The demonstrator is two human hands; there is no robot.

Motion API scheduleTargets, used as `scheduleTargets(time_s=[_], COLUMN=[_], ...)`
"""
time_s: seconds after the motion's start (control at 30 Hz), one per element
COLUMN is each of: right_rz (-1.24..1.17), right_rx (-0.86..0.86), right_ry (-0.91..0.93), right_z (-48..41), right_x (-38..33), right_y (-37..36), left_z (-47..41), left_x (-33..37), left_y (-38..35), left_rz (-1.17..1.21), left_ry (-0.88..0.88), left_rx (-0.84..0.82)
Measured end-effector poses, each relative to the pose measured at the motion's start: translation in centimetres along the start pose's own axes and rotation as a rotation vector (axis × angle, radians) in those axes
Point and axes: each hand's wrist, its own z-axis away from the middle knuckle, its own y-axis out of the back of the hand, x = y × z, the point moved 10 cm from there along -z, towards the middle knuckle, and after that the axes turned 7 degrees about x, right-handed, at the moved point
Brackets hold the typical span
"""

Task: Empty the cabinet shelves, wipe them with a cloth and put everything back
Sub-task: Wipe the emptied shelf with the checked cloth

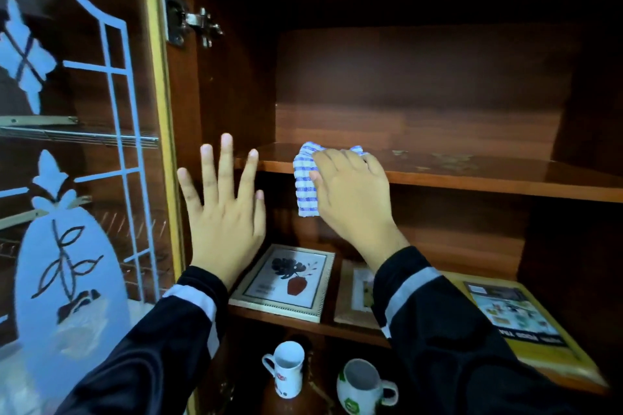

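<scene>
Right hand (350, 192) grips a blue-and-white striped cloth (305, 182), fingers curled over it at the front edge of the upper cabinet shelf (472, 172). Left hand (224, 209) is raised with fingers spread, holding nothing, near the open glass door (84, 145). Lower shelf holds a framed vase picture (286, 281) and a yellow book (519, 320). Two mugs (286, 369) stand below.

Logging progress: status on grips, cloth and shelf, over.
Left grip: fingers spread, holding nothing. Right grip holds striped cloth at front edge of upper shelf. Picture frame on lower shelf, clear of cloth.
</scene>
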Motion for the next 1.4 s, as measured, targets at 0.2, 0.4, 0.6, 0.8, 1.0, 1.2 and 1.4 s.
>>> scheduleTargets(time_s=[0.2, 0.4, 0.6, 0.8, 1.0, 1.2, 1.4], right_rz=[0.013, 0.055, 0.098, 0.063, 0.131, 0.180, 0.174], right_rx=[0.024, 0.138, 0.153, 0.086, -0.011, 0.043, 0.057], right_ry=[-0.063, -0.106, -0.142, -0.181, -0.133, -0.096, -0.123], right_z=[1.3, 2.6, 3.9, 4.9, 5.2, 5.4, 5.6], right_x=[4.0, 7.7, 10.7, 13.3, 13.2, 12.9, 12.6], right_y=[1.8, 3.6, 4.9, 6.3, 5.9, 5.7, 5.8], left_z=[-0.3, -2.0, -3.0, -2.9, -2.7, -2.7, -2.5], left_x=[3.9, 8.0, 12.7, 14.5, 14.6, 14.5, 14.4], left_y=[-1.9, -1.2, -0.5, -0.4, -0.6, -0.5, -0.5], left_rz=[0.181, 0.524, 0.622, 0.666, 0.671, 0.700, 0.712], left_ry=[0.040, -0.016, -0.110, -0.014, -0.005, -0.012, -0.039], left_rx=[-0.098, -0.068, -0.034, 0.002, -0.008, -0.004, -0.031])
